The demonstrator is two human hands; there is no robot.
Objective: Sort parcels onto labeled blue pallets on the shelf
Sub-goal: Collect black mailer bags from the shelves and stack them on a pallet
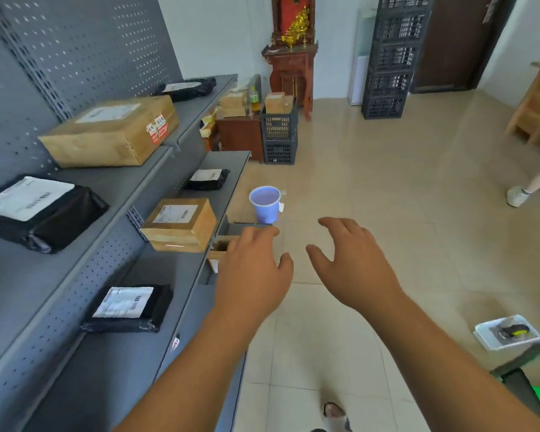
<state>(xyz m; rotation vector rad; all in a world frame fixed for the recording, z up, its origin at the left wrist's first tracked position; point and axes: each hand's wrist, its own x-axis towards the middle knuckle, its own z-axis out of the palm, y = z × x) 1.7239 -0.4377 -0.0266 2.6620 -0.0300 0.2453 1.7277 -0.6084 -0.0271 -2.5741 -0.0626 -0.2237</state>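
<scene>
My left hand (253, 269) and my right hand (353, 263) both reach forward, open and empty, over the floor beside a grey shelf unit (156, 169). On the upper shelf lie a big cardboard parcel (113, 132), a black bag parcel (38, 210) and another black bag (187, 87) at the far end. The lower shelf carries a small cardboard box (181, 224), a black bag (208, 179) behind it and a black bag with a white label (128, 308) nearest me. Just past my left fingers a small brown box (220, 249) sits low beside the shelf, partly hidden.
A blue plastic bucket (265, 204) stands on the tiled floor ahead of my hands. Black crates (279, 135) with boxes are further back, a tall crate stack (393, 57) at the rear. A white tray (507, 335) lies at right. Another person's leg (533, 182) is at the right edge.
</scene>
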